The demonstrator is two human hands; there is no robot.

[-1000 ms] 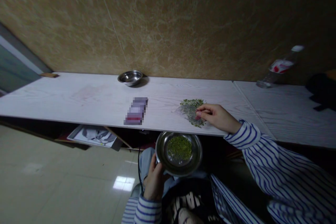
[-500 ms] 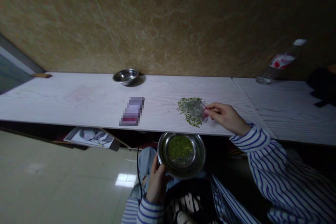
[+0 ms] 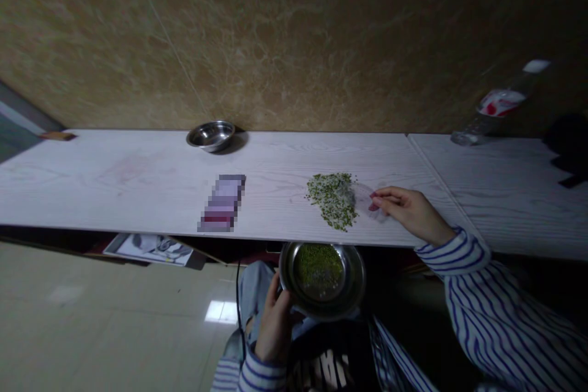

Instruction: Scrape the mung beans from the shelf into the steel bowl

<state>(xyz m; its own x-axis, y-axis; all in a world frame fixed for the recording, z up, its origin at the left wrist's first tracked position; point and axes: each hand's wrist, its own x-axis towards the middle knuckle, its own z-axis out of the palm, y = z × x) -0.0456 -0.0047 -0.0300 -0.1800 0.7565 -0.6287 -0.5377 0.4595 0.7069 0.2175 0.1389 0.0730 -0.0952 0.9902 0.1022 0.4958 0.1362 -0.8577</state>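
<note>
Nearest me is the person's dark shirt point(image 3: 328, 367), with pale block lettering across it, cut off and folded so that I can't make out a word. The left hand point(image 3: 274, 326) has the larger steel bowl point(image 3: 354, 282) by the left side of its rim, thumb and fingers closed on the metal. It sits just below the front edge of the counter point(image 3: 275, 208), over the lap, tipped a little, with small green beans point(image 3: 316, 263) lying in the bottom. A black cable point(image 3: 238, 303) hangs by the knee, and to its left an open box point(image 3: 149, 250) of grey odds and ends sits under the counter.

Up on the white wood-grain top, the right hand point(image 3: 411, 211) pinches a clear plastic piece point(image 3: 362, 195) at a reddish part, thumb and fingertips together. The piece lies just beside a scattered patch of green beans point(image 3: 331, 196), at its right edge.

Left of that lies a flat oblong item point(image 3: 222, 202), masked by coarse squares, so any writing on it is lost. Behind it is the 2nd, smaller steel bowl point(image 3: 211, 136), near the wall. Far right is 1 clear bottle point(image 3: 500, 103), white-capped, its red and white label unreadable from here. Marbled tile point(image 3: 294, 43) backs everything.
</note>
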